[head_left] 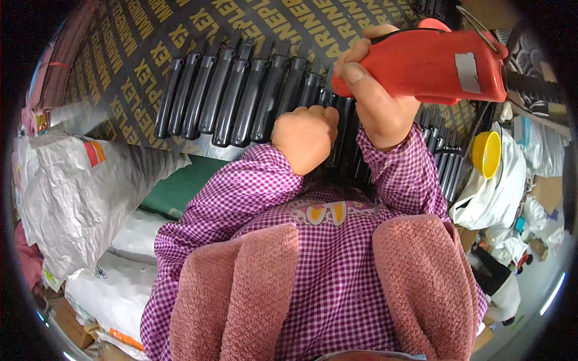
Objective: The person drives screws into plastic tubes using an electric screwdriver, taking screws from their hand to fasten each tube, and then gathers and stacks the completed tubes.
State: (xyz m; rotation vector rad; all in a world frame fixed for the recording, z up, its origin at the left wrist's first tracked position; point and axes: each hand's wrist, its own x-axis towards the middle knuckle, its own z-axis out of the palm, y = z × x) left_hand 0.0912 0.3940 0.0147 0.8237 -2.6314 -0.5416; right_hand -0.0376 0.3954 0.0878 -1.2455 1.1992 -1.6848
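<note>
My right hand (385, 96) is wrapped round a red power screwdriver (430, 66), raised above the table. A wire loop and a dark coiled cord show at its right end, while its working end is hidden by my fingers. Side by side lies a row of long black plastic handles (226, 93), with thin dark parts sticking out at their far ends. My left hand (308, 138) is closed in a fist over the near ends of the row's middle. Whatever its fingers grip is hidden beneath them.
The dark printed board tabletop (129, 66) carries the handles. More black handles (445, 156) lie to the right, near a yellow bowl (486, 154) and a white bag (500, 192). Grey-white sacks (78, 198) stand at the left. Farther right, another person (500, 286) is partly visible.
</note>
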